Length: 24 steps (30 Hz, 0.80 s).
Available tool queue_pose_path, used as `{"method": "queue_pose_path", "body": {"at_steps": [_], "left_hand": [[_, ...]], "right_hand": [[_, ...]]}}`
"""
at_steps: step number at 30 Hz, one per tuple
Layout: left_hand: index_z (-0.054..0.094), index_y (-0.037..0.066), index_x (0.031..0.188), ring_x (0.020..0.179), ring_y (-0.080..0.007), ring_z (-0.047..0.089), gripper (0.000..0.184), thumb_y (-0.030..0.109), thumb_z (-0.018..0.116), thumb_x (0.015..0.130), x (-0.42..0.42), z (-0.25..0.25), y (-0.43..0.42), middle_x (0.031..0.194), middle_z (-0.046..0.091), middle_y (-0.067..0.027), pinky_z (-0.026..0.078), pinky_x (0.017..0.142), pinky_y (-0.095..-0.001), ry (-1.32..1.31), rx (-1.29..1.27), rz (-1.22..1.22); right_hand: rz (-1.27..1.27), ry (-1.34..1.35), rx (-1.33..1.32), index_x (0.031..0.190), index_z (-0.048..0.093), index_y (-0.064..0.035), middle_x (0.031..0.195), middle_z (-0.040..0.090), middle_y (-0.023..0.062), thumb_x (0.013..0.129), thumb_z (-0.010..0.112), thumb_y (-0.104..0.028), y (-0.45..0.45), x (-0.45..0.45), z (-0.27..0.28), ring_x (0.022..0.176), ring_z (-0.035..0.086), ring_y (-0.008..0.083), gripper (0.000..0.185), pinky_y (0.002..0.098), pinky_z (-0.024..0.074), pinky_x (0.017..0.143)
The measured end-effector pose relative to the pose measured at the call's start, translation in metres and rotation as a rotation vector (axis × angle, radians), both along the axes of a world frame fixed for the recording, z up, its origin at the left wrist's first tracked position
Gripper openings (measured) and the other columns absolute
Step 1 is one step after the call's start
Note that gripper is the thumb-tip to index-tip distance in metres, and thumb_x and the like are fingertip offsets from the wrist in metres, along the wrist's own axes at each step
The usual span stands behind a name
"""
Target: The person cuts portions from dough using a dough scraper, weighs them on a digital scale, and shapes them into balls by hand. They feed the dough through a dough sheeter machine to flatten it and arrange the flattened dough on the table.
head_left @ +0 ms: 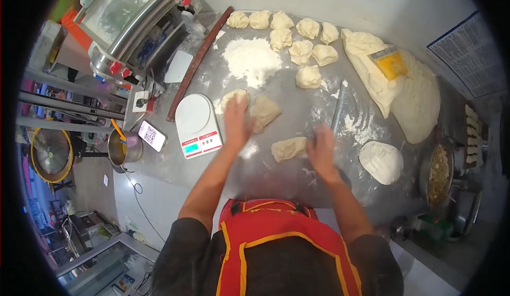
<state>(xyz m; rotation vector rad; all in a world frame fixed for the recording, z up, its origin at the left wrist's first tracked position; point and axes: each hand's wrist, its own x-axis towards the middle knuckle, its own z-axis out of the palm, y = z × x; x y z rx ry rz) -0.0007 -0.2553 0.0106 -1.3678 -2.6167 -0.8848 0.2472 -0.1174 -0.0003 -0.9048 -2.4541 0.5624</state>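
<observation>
My left hand (237, 119) is on a small piece of dough (234, 95), its fingers curled over it, to the right of a white kitchen scale (198, 125) with a lit display. A flatter dough piece (265, 112) lies just right of that hand. My right hand (322, 150), slightly blurred, has its fingers apart beside the right end of another dough piece (288, 149); whether it touches it I cannot tell. Beyond the right hand lies a thin grey bar (339, 104). A flour-covered round of dough (381, 162) sits further right.
Several dough lumps (301, 52) stand at the back beside a flour patch (252, 61). A yellow scraper (390, 62) rests on the large dough mass (417, 96). A long wooden stick (199, 65), a phone-sized QR card (152, 136) and a metal pot (125, 147) are left; a filling bowl (440, 176) is right.
</observation>
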Motion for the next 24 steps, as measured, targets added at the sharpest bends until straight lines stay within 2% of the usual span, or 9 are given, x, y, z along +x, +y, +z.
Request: {"method": "queue_pose_path", "body": {"at_steps": [2,5,8,11,14,17,18,23,24], "left_hand": [[0.039,0.012,0.136,0.122,-0.0424,0.038,0.071,0.015,0.07,0.072,-0.034,-0.007,0.008,0.134,0.038,-0.0252,0.032,0.103,-0.0467,0.049,-0.125,0.071],[0.042,0.017,0.134,0.118,-0.0403,0.042,0.065,0.018,0.069,0.074,-0.066,-0.027,0.01,0.13,0.042,-0.0223,0.037,0.099,-0.045,-0.023,-0.206,-0.071],[0.045,0.019,0.13,0.113,-0.0385,0.046,0.059,0.021,0.068,0.076,-0.068,-0.006,0.015,0.125,0.046,-0.0187,0.04,0.094,-0.0444,-0.211,-0.377,0.014],[0.047,0.016,0.127,0.109,-0.0369,0.049,0.054,0.024,0.068,0.077,-0.075,-0.015,0.006,0.119,0.049,-0.0153,0.043,0.09,-0.045,-0.283,-0.198,0.14],[0.041,0.017,0.133,0.115,-0.0403,0.045,0.065,0.029,0.07,0.076,-0.07,-0.015,-0.001,0.128,0.044,-0.02,0.039,0.095,-0.0463,-0.414,-0.278,0.217],[0.031,0.018,0.141,0.122,-0.0439,0.038,0.079,0.033,0.071,0.075,-0.057,-0.029,-0.006,0.137,0.034,-0.0261,0.034,0.101,-0.048,-0.128,-0.301,0.079],[0.023,0.017,0.145,0.127,-0.0464,0.032,0.09,0.037,0.073,0.073,-0.049,-0.013,-0.002,0.142,0.024,-0.0301,0.028,0.105,-0.0491,-0.167,-0.372,0.098],[0.031,0.008,0.14,0.124,-0.0435,0.036,0.076,0.027,0.069,0.077,-0.04,-0.001,-0.018,0.137,0.034,-0.0293,0.029,0.105,-0.047,-0.129,0.006,0.183],[0.033,0.006,0.138,0.123,-0.0428,0.037,0.072,0.024,0.068,0.079,-0.037,0.006,-0.03,0.135,0.036,-0.0293,0.03,0.104,-0.0466,-0.104,0.094,0.208]], "right_hand": [[0.352,0.02,-0.099,0.122,0.049,-0.0065,0.13,0.042,0.0216,0.076,0.068,-0.019,-0.017,-0.011,-0.005,0.124,0.036,0.039,0.052,0.0446,0.0283,0.104],[0.545,-0.206,0.032,0.125,0.05,-0.012,0.125,0.049,0.0168,0.075,0.069,-0.027,-0.028,-0.034,0.018,0.122,0.04,0.0365,0.055,0.0491,0.0312,0.101],[0.559,-0.298,-0.215,0.123,0.052,-0.0159,0.12,0.052,0.0142,0.075,0.07,-0.03,-0.015,-0.045,0.004,0.117,0.045,0.0324,0.053,0.0501,0.034,0.096],[0.339,-0.122,-0.347,0.12,0.052,-0.0128,0.116,0.054,0.0129,0.075,0.07,-0.033,-0.009,-0.043,0.001,0.112,0.048,0.0295,0.053,0.0502,0.0338,0.094],[0.267,-0.291,-0.421,0.124,0.049,-0.0103,0.123,0.05,0.016,0.075,0.07,-0.033,0.007,-0.038,0.028,0.117,0.044,0.0321,0.058,0.0498,0.0299,0.099],[0.356,-0.352,-0.226,0.129,0.044,-0.0085,0.13,0.044,0.0179,0.075,0.071,-0.032,0.007,-0.037,0.025,0.122,0.04,0.0354,0.065,0.0498,0.027,0.102],[0.354,-0.337,-0.197,0.129,0.043,-0.008,0.131,0.043,0.0175,0.074,0.07,-0.033,0.006,-0.037,0.019,0.121,0.04,0.0357,0.066,0.0506,0.0267,0.102],[0.39,-0.239,0.016,0.131,0.042,-0.0045,0.127,0.045,0.0184,0.076,0.069,-0.027,-0.004,-0.05,0.026,0.12,0.041,0.037,0.065,0.0492,0.0295,0.102],[0.436,-0.165,-0.063,0.131,0.042,-0.0043,0.126,0.047,0.0188,0.077,0.068,-0.023,-0.007,-0.052,0.028,0.118,0.043,0.0365,0.064,0.0478,0.0318,0.101]]}}
